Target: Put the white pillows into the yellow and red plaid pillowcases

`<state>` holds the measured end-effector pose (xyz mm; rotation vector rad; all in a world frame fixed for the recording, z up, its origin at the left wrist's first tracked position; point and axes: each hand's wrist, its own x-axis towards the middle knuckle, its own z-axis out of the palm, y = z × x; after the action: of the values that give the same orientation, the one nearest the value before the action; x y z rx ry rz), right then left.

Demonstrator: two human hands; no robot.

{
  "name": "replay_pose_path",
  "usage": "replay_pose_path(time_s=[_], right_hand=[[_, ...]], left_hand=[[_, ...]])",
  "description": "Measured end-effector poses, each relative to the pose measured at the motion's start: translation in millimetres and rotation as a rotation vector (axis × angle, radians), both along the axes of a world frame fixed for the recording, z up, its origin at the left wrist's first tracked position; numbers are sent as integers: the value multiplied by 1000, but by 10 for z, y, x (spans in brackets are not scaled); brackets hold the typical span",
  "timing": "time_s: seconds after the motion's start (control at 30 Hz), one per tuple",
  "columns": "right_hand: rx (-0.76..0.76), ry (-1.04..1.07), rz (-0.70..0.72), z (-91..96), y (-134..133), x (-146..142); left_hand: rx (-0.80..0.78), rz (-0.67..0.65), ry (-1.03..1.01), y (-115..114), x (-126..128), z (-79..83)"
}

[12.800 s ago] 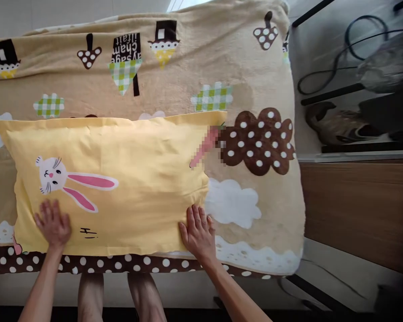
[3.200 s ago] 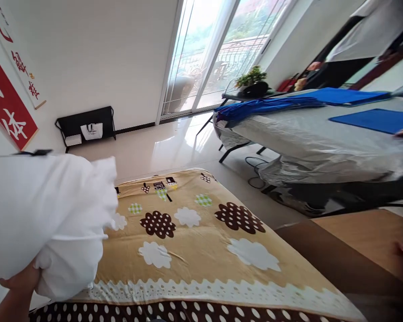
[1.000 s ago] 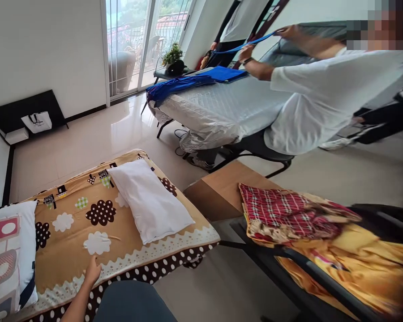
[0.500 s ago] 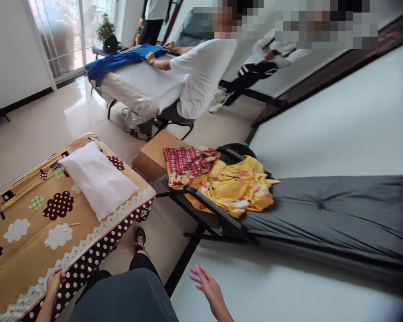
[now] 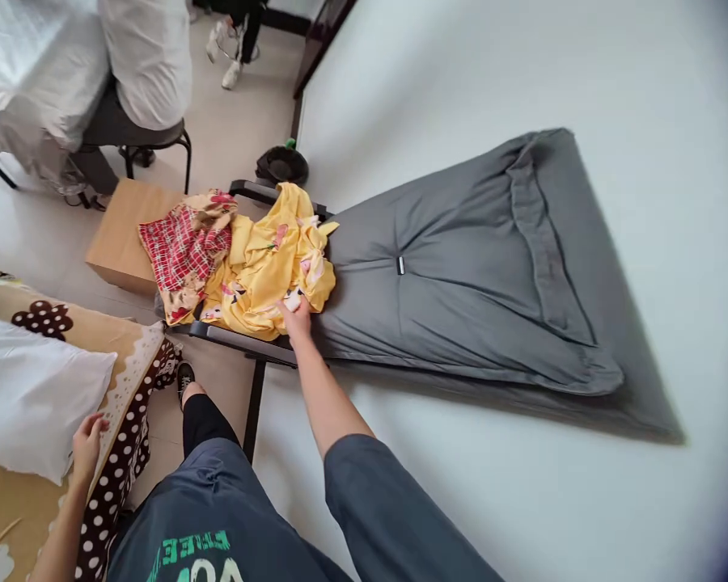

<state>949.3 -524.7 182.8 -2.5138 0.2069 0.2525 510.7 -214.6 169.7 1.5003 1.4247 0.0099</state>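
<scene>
My right hand reaches out to a crumpled yellow printed cloth and its fingers close on the cloth's near edge. The cloth lies in a heap on a grey padded cot, beside a red plaid cloth. My left hand rests on the edge of a tan patterned blanket with a brown dotted border, fingers curled loosely, right beside a plain white pillow. It holds nothing that I can see.
A brown cardboard box sits on the floor behind the cot's black frame. A person in a white top sits on a stool at another bed, top left. A white wall runs along the right.
My view has swung right and down onto the grey cot. My right hand, open in the air before, now stretches out and touches the yellow cloth. My left hand stays at the blanket edge.
</scene>
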Motion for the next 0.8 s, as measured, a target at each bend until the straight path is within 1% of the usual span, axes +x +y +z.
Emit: replay_pose_path(time_s=[0.07,0.1,0.13,0.17,0.2,0.27,0.33,0.4,0.47,0.53,0.57,0.6,0.63,0.67,0.7,0.73,0.77,0.8], right_hand=[[-87,78,17,-216,78,64],[-125,115,38,-270,122,61],[-157,137,68,-279,160,50],[-186,148,103,-241,185,40],[-211,148,138,-157,191,40],[-251,121,194,122,143,76],[-277,77,222,485,15,146],[-286,-22,221,846,-166,199],[-243,-252,174,1144,-351,175],[-127,-575,79,1349,-478,38],[-49,-726,37,1414,-502,-70],[32,-843,21,1455,-496,-197],[105,-927,44,1476,-464,-335],[165,-977,106,1479,-411,-476],[211,-997,197,1469,-349,-613],[242,-992,292,1452,-287,-738],[260,-973,367,1435,-236,-850],[269,-950,411,1423,-200,-946]], left_hand=[[67,-161,-121,-48,771,55],[82,-215,-180,-90,1115,109],[90,-260,-236,-140,1425,178],[89,-301,-284,-198,1693,259],[84,-325,-326,-259,1919,350],[63,-352,-389,-382,2240,547],[36,-362,-443,-490,2415,745],[6,-392,-496,-573,2504,921],[-23,-453,-536,-641,2579,1070],[-86,-545,-554,-739,2694,1200],[-159,-583,-560,-815,2774,1256],[-277,-612,-568,-915,2866,1306],[-428,-626,-579,-1037,2965,1348],[-579,-616,-594,-1175,3063,1380],[-697,-585,-614,-1318,3151,1406],[-757,-541,-637,-1454,3222,1427],[-748,-490,-661,-1570,3269,1448],[-684,-443,-683,-1652,3286,1474]])
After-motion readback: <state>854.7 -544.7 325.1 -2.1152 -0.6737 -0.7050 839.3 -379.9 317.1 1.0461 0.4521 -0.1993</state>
